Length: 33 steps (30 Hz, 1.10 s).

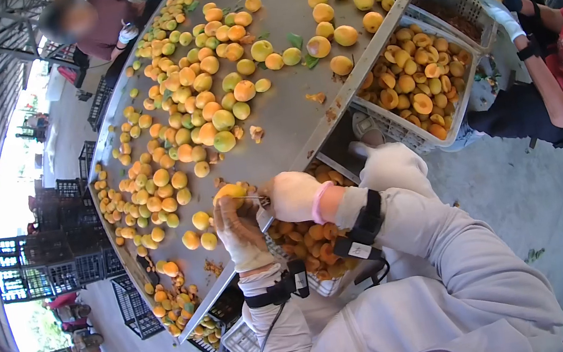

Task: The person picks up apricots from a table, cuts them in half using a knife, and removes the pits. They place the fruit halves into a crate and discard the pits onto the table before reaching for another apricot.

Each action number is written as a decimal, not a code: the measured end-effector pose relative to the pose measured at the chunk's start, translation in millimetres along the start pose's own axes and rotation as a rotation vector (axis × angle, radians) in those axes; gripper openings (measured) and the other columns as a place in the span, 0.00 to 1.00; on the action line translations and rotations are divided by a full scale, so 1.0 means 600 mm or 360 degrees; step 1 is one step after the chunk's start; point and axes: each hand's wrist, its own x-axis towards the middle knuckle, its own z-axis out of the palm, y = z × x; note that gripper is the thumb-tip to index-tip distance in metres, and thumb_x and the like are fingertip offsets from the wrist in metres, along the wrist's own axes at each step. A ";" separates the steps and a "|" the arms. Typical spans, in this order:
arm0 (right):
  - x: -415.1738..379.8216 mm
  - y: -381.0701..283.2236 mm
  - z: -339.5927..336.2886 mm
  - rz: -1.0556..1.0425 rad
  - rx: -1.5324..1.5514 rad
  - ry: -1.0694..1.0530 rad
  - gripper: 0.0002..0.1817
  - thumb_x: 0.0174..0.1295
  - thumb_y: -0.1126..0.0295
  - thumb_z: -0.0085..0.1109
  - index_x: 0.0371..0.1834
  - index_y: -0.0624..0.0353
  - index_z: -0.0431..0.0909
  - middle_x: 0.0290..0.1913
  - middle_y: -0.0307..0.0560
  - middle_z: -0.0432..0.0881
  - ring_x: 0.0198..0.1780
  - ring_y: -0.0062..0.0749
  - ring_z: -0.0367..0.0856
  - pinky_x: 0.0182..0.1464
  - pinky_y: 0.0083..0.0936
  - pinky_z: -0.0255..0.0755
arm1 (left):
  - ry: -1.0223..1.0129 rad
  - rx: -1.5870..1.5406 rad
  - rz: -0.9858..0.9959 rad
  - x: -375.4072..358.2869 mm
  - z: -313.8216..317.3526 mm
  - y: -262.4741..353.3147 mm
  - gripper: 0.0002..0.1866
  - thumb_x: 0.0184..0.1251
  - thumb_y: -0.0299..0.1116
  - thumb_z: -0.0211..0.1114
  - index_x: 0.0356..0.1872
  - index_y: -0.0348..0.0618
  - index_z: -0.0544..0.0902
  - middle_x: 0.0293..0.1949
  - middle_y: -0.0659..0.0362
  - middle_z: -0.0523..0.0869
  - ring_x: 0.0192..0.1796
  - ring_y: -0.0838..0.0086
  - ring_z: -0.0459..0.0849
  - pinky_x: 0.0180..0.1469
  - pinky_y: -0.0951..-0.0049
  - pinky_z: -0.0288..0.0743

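Note:
My left hand (pixel 239 233), in a stained light glove, is wrapped round an orange-yellow apricot (pixel 231 192) over the near edge of the metal table (pixel 287 113). Close beside it on the right, my right hand (pixel 293 197), in a white glove, is closed on a thin metal tool (pixel 249 196). The tool's tip reaches the apricot. Below my hands, partly hidden by my forearms, a crate holds halved apricots (pixel 313 244). Many whole apricots (pixel 195 109) lie spread over the table.
At the right, a white crate (pixel 457 106) of apricot halves stands beside a co-worker's gloved hands (pixel 501 12). Another person (pixel 102 24) stands across the table. Black crates (pixel 53 257) are stacked at the left. The table's raised edge (pixel 355 81) runs diagonally past my hands.

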 end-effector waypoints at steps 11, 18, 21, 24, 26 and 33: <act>-0.020 -0.007 -0.065 0.0068 0.1588 -0.0070 0.21 0.53 0.60 0.67 0.44 0.65 0.78 0.27 0.41 0.80 0.26 0.22 0.77 0.28 0.19 0.72 | -0.0448 0.1803 0.1144 -0.031 0.040 0.038 0.16 0.69 0.28 0.60 0.55 0.31 0.76 0.48 0.51 0.82 0.49 0.67 0.82 0.54 0.70 0.74; -0.013 -0.014 -0.039 0.0007 0.1878 0.0121 0.16 0.54 0.66 0.64 0.42 0.64 0.78 0.27 0.42 0.80 0.24 0.21 0.77 0.24 0.20 0.71 | -0.0322 0.1908 0.1500 -0.028 0.055 0.032 0.15 0.75 0.31 0.47 0.51 0.32 0.77 0.46 0.52 0.83 0.47 0.68 0.82 0.52 0.70 0.75; 0.007 -0.010 -0.013 -0.0036 0.1990 0.0218 0.13 0.54 0.68 0.62 0.40 0.63 0.77 0.25 0.41 0.79 0.23 0.21 0.76 0.22 0.20 0.71 | -0.0218 0.1698 0.1353 -0.020 0.053 0.007 0.15 0.76 0.32 0.47 0.49 0.32 0.77 0.46 0.52 0.83 0.45 0.69 0.81 0.52 0.69 0.75; 0.001 -0.014 -0.014 -0.0013 0.1949 0.0216 0.11 0.54 0.70 0.60 0.39 0.62 0.76 0.25 0.39 0.77 0.22 0.20 0.75 0.21 0.19 0.69 | -0.0157 0.1157 0.0797 -0.026 0.054 0.001 0.13 0.76 0.30 0.47 0.48 0.32 0.76 0.46 0.53 0.82 0.44 0.73 0.80 0.46 0.71 0.76; -0.007 -0.019 -0.022 0.0030 0.1846 0.0111 0.10 0.54 0.70 0.58 0.39 0.61 0.76 0.25 0.38 0.76 0.21 0.20 0.74 0.20 0.19 0.68 | -0.0065 0.1159 0.0878 -0.008 0.037 0.003 0.14 0.76 0.33 0.46 0.51 0.35 0.75 0.46 0.54 0.82 0.39 0.76 0.79 0.40 0.73 0.76; -0.022 0.001 -0.052 0.0012 0.1866 -0.0283 0.09 0.57 0.67 0.61 0.40 0.56 0.79 0.25 0.37 0.76 0.23 0.18 0.76 0.21 0.17 0.67 | 0.0031 -0.0371 -0.0025 0.001 0.002 0.054 0.25 0.74 0.53 0.47 0.57 0.42 0.71 0.34 0.55 0.80 0.26 0.72 0.74 0.26 0.75 0.67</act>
